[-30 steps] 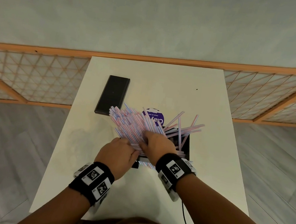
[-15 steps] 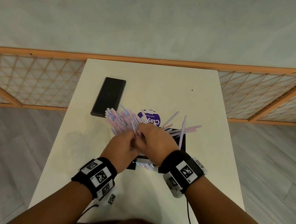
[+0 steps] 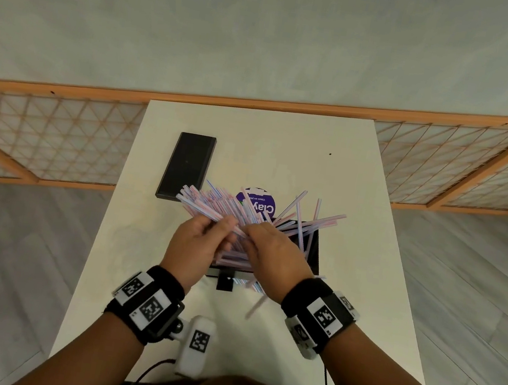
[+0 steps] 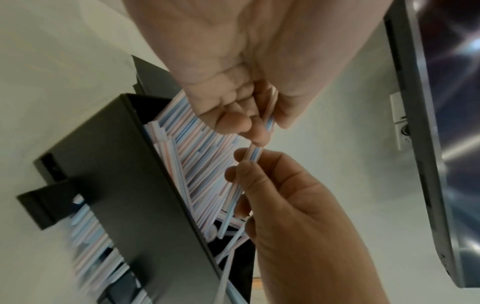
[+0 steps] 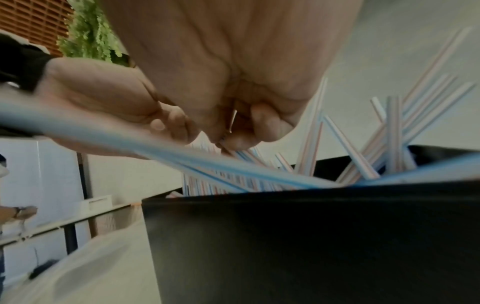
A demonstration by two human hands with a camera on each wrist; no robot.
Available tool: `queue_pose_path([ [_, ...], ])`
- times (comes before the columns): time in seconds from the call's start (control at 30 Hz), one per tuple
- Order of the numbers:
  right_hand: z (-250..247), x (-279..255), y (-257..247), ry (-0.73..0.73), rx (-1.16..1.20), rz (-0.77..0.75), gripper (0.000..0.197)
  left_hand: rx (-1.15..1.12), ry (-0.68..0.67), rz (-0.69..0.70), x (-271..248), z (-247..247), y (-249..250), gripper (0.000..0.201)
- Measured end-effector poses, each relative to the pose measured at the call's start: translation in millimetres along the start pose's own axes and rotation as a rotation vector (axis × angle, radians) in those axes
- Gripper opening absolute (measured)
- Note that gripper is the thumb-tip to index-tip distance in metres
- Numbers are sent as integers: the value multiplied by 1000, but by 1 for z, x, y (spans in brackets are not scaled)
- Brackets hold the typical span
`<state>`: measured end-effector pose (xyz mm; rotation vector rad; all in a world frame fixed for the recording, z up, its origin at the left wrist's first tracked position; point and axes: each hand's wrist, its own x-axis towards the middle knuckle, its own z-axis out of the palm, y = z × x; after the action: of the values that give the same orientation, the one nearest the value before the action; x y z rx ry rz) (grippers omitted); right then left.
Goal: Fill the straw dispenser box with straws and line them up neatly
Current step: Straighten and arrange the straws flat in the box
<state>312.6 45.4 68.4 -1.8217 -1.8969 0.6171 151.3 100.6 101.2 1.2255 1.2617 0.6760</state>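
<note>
Straws (image 3: 211,207) gathered over the box (image 3: 314,251).
Your left hand (image 3: 195,246) and right hand (image 3: 276,255) pinch the bundle, keeping strands parallel for loading.

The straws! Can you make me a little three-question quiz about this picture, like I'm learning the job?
1. True or false: every straw in the black dispenser box lies flat and lined up.
2. Which hands hold the bundle of straws? A) only the left hand B) only the right hand C) both
3. Fill in: the flat black lid lies on the white table, to the ______ of the box.

Key
1. False: several stick up at angles on the right.
2. C
3. left
</note>
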Motion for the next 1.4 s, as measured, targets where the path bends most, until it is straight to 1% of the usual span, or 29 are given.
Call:
queue_pose_path([
  [0.03, 3, -1, 4, -6, -57, 4, 9, -26, -35, -42, -1, -1, -2, 25],
  [0.07, 6, -2, 9, -14, -113, 2, 9, -21, -57, -69, -2, -2, -4, 25],
  [0.1, 9, -5, 15, -33, -157, 8, 13, 3, -57, -83, -2, -4, -7, 26],
  [0.2, 12, -12, 32, -104, -211, 65, 22, 120, 32, -83, -1, -16, -18, 27],
  [0.27, 12, -15, 40, -144, -217, 107, 23, 226, 70, -72, -1, -22, -23, 33],
  [0.33, 10, -16, 45, -168, -192, 128, 23, 308, 93, -64, -3, -23, -24, 37],
  [0.4, 7, -15, 46, -173, -152, 136, 28, 401, 127, -14, -9, -20, -20, 35],
  [0.47, 3, -14, 45, -183, -154, 132, 31, 508, 140, 100, -17, -16, -14, 30],
  [0.5, 2, -12, 44, -202, -169, 134, 32, 571, 120, 172, -22, -13, -11, 29],
  [0.57, 1, -8, 43, -239, -189, 141, 35, 722, 14, 337, -31, -4, -8, 29],
  [0.67, 1, -3, 44, -244, -153, 146, 38, 955, -195, 654, -36, 17, -14, 31],
  [0.7, 0, -1, 43, -254, -147, 146, 37, 1015, -247, 724, -35, 24, -20, 30],
  [0.73, 0, 1, 43, -268, -155, 138, 34, 1068, -280, 753, -33, 30, -27, 30],
  [0.83, -2, 4, 41, -286, -188, 122, 27, 1182, -277, 724, -27, 39, -45, 29],
  [0.9, 0, 5, 43, -283, -168, 121, 30, 1263, -256, 695, -22, 40, -52, 23],
  [0.97, 3, 5, 47, -267, -139, 97, 35, 1317, -253, 673, -15, 37, -57, 25],
  [1.0, 3, 4, 48, -265, -123, 85, 35, 1336, -257, 665, -12, 35, -59, 27],
  [1.07, 1, 2, 47, -269, -99, 59, 30, 1354, -266, 666, -9, 30, -60, 28],
  [1.13, -2, 0, 48, -256, -109, 28, 33, 1359, -259, 663, -9, 24, -57, 29],
  [1.27, -6, -6, 51, -245, -186, 20, 37, 1348, -211, 660, -9, 4, -45, 44],
  [1.33, -11, -9, 50, -221, -183, 14, 35, 1361, -175, 666, -8, -8, -43, 42],
  [1.4, -17, -14, 48, -158, -181, -25, 33, 1396, -172, 643, -4, -17, -42, 34],
])
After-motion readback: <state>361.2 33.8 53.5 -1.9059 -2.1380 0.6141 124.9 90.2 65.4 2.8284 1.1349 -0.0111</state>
